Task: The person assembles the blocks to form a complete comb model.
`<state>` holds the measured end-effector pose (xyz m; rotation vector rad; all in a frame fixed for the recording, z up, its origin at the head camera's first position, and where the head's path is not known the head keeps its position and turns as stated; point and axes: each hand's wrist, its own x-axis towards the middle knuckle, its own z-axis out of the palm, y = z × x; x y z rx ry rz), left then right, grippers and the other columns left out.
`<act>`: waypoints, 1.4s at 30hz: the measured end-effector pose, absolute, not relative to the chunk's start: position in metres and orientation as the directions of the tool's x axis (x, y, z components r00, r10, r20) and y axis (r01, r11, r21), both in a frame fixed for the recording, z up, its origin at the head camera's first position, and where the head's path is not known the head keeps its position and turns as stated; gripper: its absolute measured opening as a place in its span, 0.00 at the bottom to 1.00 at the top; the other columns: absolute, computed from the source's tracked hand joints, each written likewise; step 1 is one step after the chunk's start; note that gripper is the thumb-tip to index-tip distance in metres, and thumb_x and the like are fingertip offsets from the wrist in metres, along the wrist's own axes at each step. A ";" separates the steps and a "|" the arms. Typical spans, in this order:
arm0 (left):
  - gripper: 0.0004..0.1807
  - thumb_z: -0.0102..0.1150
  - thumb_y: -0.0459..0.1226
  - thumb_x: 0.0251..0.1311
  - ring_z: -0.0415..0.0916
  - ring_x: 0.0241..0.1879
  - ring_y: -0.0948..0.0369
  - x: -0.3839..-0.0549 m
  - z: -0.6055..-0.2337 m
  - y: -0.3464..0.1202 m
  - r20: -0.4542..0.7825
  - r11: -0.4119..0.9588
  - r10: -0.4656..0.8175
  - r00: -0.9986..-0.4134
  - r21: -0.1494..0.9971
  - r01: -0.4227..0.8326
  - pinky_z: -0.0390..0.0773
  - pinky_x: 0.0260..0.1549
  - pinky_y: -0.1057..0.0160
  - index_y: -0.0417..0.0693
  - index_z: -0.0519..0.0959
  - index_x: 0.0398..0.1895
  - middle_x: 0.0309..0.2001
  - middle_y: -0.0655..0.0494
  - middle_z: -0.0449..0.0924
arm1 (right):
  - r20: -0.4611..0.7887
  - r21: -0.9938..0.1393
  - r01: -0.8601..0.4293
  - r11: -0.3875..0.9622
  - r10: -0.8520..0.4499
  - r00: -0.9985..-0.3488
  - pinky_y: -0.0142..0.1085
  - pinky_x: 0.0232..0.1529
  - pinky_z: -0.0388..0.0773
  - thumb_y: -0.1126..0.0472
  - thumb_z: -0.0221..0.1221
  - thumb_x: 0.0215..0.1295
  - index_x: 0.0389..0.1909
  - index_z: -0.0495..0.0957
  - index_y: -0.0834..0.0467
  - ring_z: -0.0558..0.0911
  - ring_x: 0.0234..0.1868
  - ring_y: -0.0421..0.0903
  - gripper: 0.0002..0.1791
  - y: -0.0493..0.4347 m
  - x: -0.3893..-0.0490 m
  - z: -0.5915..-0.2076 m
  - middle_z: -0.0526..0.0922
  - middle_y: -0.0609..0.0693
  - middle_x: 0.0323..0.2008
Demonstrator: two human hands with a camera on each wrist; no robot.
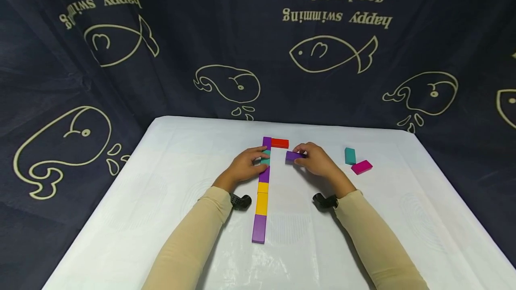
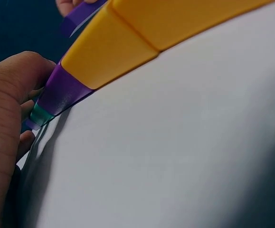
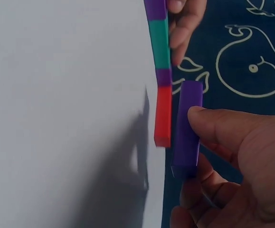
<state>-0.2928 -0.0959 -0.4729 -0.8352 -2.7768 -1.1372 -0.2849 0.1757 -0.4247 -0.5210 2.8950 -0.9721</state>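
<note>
A line of flat blocks runs up the white table, with a purple block point(image 1: 259, 228) at the near end, two yellow blocks point(image 1: 262, 202) above it, then purple, teal and purple. A red block point(image 1: 280, 143) extends to the right from the far end. My left hand point(image 1: 244, 164) lies at the left of the line, its fingertips over the teal block point(image 3: 160, 45) and its thumb at the purple block point(image 2: 63, 90) below. Thumb and fingers of my right hand point(image 1: 316, 160) pinch another purple block point(image 3: 188, 126), close to the red one.
Farther right on the table point(image 1: 161, 147) lie a loose teal block point(image 1: 350, 155) and a magenta block point(image 1: 361, 167), close together. A dark curtain point(image 1: 242, 35) with fish and whale drawings hangs behind the table. Each wrist wears a small black camera point(image 1: 324, 201).
</note>
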 end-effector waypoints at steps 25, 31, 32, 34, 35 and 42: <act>0.18 0.64 0.43 0.61 0.64 0.69 0.54 -0.291 -0.470 -0.097 0.252 0.576 0.485 -0.837 0.628 0.523 0.62 0.69 0.54 0.50 0.83 0.54 0.69 0.55 0.70 | 0.063 -0.659 -0.241 0.713 -0.266 -0.962 0.51 0.59 0.71 0.65 0.62 0.62 0.52 0.81 0.64 0.75 0.49 0.57 0.17 0.129 -0.306 -0.445 0.78 0.61 0.48; 0.18 0.64 0.43 0.61 0.64 0.69 0.53 -0.292 -0.471 -0.097 0.254 0.573 0.489 -0.834 0.628 0.527 0.62 0.69 0.53 0.50 0.83 0.53 0.69 0.54 0.69 | 0.060 -0.666 -0.229 0.710 -0.254 -0.965 0.51 0.60 0.70 0.67 0.60 0.61 0.53 0.80 0.64 0.75 0.50 0.57 0.18 0.131 -0.303 -0.447 0.77 0.62 0.50; 0.18 0.64 0.43 0.61 0.64 0.69 0.54 -0.292 -0.471 -0.097 0.250 0.576 0.489 -0.836 0.627 0.524 0.61 0.69 0.54 0.51 0.83 0.53 0.69 0.55 0.69 | 0.062 -0.672 -0.224 0.706 -0.248 -0.967 0.51 0.59 0.70 0.67 0.60 0.61 0.52 0.80 0.64 0.75 0.50 0.57 0.18 0.132 -0.303 -0.447 0.77 0.62 0.50; 0.18 0.63 0.43 0.61 0.63 0.70 0.54 -0.292 -0.471 -0.097 0.244 0.578 0.487 -0.838 0.629 0.520 0.61 0.69 0.54 0.51 0.83 0.54 0.70 0.55 0.69 | 0.067 -0.690 -0.216 0.691 -0.235 -0.970 0.51 0.59 0.70 0.68 0.60 0.60 0.52 0.79 0.65 0.75 0.50 0.57 0.17 0.134 -0.302 -0.448 0.77 0.63 0.50; 0.18 0.63 0.44 0.62 0.63 0.70 0.54 -0.292 -0.471 -0.096 0.241 0.581 0.486 -0.840 0.629 0.517 0.61 0.69 0.54 0.51 0.83 0.54 0.70 0.55 0.69 | 0.067 -0.700 -0.208 0.683 -0.228 -0.971 0.50 0.59 0.70 0.68 0.61 0.60 0.51 0.80 0.65 0.75 0.50 0.57 0.17 0.135 -0.301 -0.449 0.77 0.63 0.50; 0.18 0.63 0.45 0.62 0.63 0.70 0.55 -0.293 -0.470 -0.097 0.223 0.590 0.480 -0.848 0.633 0.501 0.61 0.69 0.54 0.52 0.83 0.55 0.70 0.57 0.68 | 0.081 -0.731 -0.201 0.652 -0.209 -0.974 0.47 0.54 0.72 0.68 0.61 0.60 0.49 0.79 0.66 0.75 0.48 0.56 0.15 0.135 -0.302 -0.451 0.76 0.63 0.48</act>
